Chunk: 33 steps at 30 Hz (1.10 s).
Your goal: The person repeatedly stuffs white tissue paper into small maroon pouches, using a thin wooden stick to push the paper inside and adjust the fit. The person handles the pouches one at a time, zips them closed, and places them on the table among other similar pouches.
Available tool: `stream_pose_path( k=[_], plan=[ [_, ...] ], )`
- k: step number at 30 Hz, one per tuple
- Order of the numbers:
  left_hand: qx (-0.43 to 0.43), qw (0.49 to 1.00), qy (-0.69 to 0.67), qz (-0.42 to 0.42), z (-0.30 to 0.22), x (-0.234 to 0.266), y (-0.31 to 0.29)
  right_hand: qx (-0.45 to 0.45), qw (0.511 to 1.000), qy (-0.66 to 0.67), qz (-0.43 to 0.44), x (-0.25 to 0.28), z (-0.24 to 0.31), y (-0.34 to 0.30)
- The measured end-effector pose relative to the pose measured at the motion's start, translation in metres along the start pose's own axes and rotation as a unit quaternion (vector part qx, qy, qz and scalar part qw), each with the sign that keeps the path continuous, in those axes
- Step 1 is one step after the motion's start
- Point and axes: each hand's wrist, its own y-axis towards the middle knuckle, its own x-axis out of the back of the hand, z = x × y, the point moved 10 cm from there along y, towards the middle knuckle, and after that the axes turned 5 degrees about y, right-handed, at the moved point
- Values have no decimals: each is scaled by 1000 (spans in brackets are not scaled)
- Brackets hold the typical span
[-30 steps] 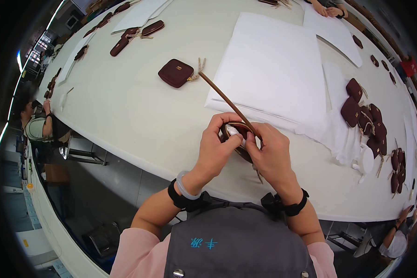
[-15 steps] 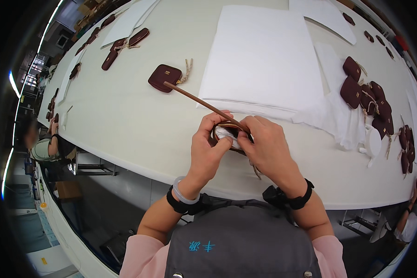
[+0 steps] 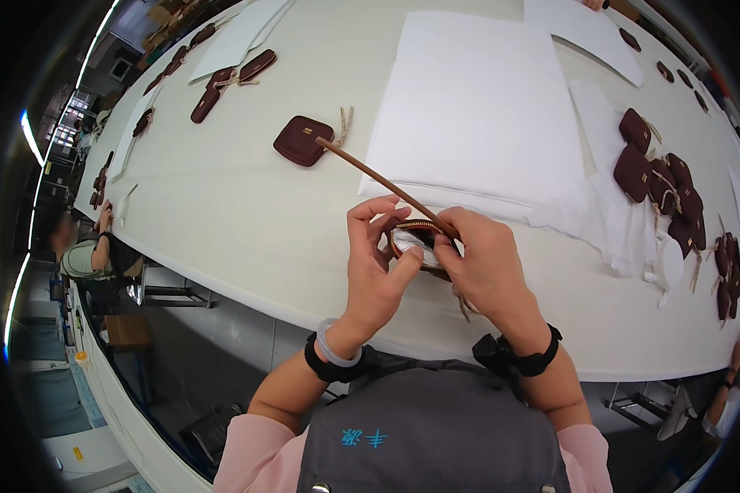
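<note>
A small dark burgundy zip pouch (image 3: 424, 223) is held unzipped between my hands above the table's near side, its gold zip teeth curving round the mouth. White paper stuffing (image 3: 406, 241) shows inside it. My left hand (image 3: 376, 275) grips the pouch's left side, thumb pressing on the stuffing, index finger raised off the rim. In my right hand (image 3: 492, 261) is a slim brown stick (image 3: 378, 177) pointing up and left, and its fingers also pinch the pouch's right edge. A beige cord (image 3: 465, 308) dangles below. Beyond the stick's tip lies a closed burgundy pouch (image 3: 302, 140).
White paper sheets (image 3: 477, 99) cover the table's middle, with crumpled tissue (image 3: 604, 218) on the right. More burgundy pouches (image 3: 682, 193) are piled there beside a white round object (image 3: 670, 259). Several pouches (image 3: 205, 105) lie far left. A co-worker (image 3: 82, 251) sits at the left edge.
The view has shifted slightly, so things appear further right. My left fingers have lifted and spread from the pouch's far rim. The stick stays in my right hand.
</note>
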Motion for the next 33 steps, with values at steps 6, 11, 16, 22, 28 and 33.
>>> stream_pose_path(
  k=[6,11,16,22,28,33],
  plan=[
    [-75,975,199,68,-3,-6,1,-60,996,54,39,5,-10,7],
    [-50,977,197,60,-5,-6,1,-33,996,58,57,15,-7,7],
    [-24,979,201,39,-8,1,0,27,996,-81,11,71,1,-19],
    [19,973,230,28,-11,6,2,40,954,-274,118,82,16,-49],
    [2,963,264,48,-12,1,7,66,937,-317,133,76,16,-48],
    [-9,961,273,50,-14,-3,7,68,924,-357,119,75,20,-48]
  ],
)
